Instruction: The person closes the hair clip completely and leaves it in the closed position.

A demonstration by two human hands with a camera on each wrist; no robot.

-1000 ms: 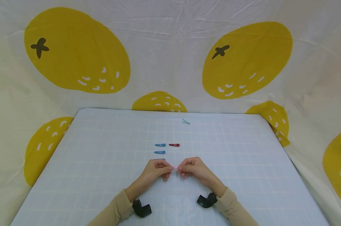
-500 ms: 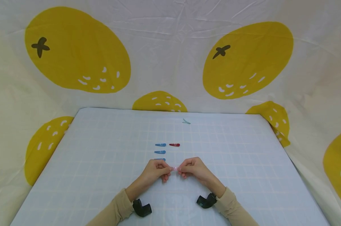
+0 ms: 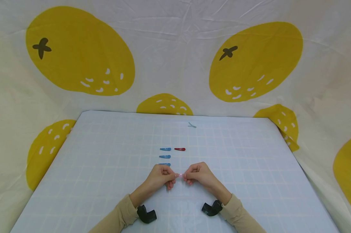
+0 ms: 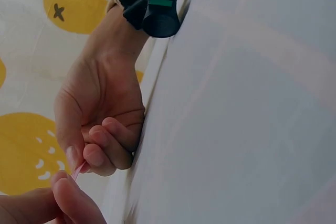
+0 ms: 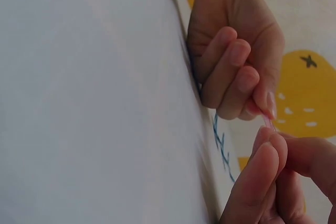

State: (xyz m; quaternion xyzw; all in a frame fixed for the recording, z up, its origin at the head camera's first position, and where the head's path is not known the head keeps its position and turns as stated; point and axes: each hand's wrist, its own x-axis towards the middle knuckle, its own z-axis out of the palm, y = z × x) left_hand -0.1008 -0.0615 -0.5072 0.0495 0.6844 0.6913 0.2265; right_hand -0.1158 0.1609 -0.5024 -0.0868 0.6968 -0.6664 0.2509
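In the head view a small pink hair clip is held between the two hands, low over the table. My left hand pinches one end with thumb and forefinger, and my right hand pinches the other. Both wrist views show a sliver of the pink clip between the fingertips; the rest of it is covered. Just beyond the left hand lies a blue snap clip, partly hidden by that hand. Two more blue snap clips, a nearer one and a farther one, line up behind it.
A red snap clip lies right of the farthest blue one. Near the back edge sits a green forked clip. The table has a pale checked cover, and a white curtain with yellow fruit prints hangs behind.
Both hands keep their pinch on the pink hair clip and have sunk very slightly towards me. More of the nearest blue clip shows beside the left hand.
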